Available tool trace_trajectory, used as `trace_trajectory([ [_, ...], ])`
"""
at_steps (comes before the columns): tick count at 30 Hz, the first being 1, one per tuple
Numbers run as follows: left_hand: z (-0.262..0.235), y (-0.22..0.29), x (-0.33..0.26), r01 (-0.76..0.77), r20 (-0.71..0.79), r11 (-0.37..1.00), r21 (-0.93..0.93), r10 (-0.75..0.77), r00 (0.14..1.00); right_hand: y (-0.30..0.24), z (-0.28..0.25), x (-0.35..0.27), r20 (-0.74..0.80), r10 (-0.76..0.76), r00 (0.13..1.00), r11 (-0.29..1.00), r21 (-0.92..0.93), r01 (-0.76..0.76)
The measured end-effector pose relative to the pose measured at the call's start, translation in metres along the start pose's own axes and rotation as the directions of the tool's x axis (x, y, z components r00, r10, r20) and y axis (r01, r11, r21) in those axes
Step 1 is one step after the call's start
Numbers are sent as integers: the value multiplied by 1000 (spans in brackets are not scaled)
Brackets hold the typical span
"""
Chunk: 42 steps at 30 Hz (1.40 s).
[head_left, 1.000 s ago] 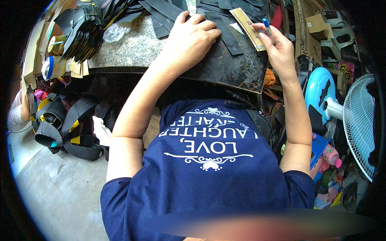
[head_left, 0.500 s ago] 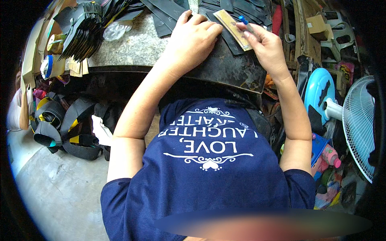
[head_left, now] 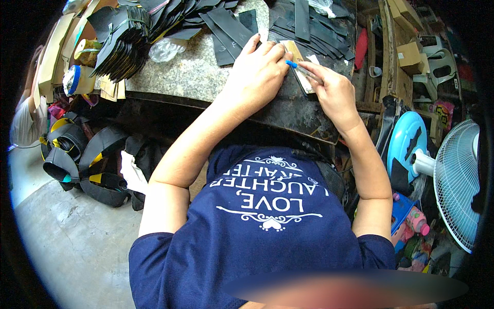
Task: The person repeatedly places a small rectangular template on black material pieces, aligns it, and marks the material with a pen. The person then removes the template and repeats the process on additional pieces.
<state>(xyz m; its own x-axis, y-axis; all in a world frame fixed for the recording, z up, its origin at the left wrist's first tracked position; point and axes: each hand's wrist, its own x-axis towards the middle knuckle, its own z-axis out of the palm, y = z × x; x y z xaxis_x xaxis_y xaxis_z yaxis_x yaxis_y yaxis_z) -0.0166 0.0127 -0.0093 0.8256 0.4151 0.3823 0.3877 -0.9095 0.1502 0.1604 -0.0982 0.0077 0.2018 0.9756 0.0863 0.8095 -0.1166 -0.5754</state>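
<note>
My left hand [head_left: 257, 72] lies flat on a tan cardboard template [head_left: 297, 62] and presses it onto a black sheet [head_left: 293, 110] on the workbench. A blue-tipped pen [head_left: 303, 71] is gripped in my right hand [head_left: 332, 90], its tip at the template's right edge beside my left fingers. Several black strips [head_left: 231, 31] lie fanned just beyond my hands.
A speckled stone benchtop [head_left: 185, 77] carries a stack of black cut pieces [head_left: 121, 44] and a clear plastic bag [head_left: 164, 49] at left. Black and yellow straps [head_left: 82, 159] are heaped on the floor at left. A white fan [head_left: 455, 180] and blue disc [head_left: 404, 144] stand at right.
My right hand has brought the pen and template leftward and nearer, up against my left hand. My left hand now covers the template's left part.
</note>
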Motion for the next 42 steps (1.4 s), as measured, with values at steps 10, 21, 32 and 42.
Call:
trace_trajectory([
  [10, 4, 2, 7, 4, -37, 993, 120, 1, 999, 12, 0, 6, 23, -57, 998, 998, 18, 56],
  [21, -9, 12, 18, 49, -44, 991, -127, -55, 998, 33, -19, -13, -97, 147, 984, 708, 706, -36],
  [32, -8, 15, 17, 61, 11, 993, -98, -60, 998, 40, 2, -15, -196, 101, 975, 649, 756, 85],
  [42, -12, 16, 19, 58, 40, 996, -69, -55, 998, 38, 3, -15, -232, 57, 971, 674, 726, 134],
])
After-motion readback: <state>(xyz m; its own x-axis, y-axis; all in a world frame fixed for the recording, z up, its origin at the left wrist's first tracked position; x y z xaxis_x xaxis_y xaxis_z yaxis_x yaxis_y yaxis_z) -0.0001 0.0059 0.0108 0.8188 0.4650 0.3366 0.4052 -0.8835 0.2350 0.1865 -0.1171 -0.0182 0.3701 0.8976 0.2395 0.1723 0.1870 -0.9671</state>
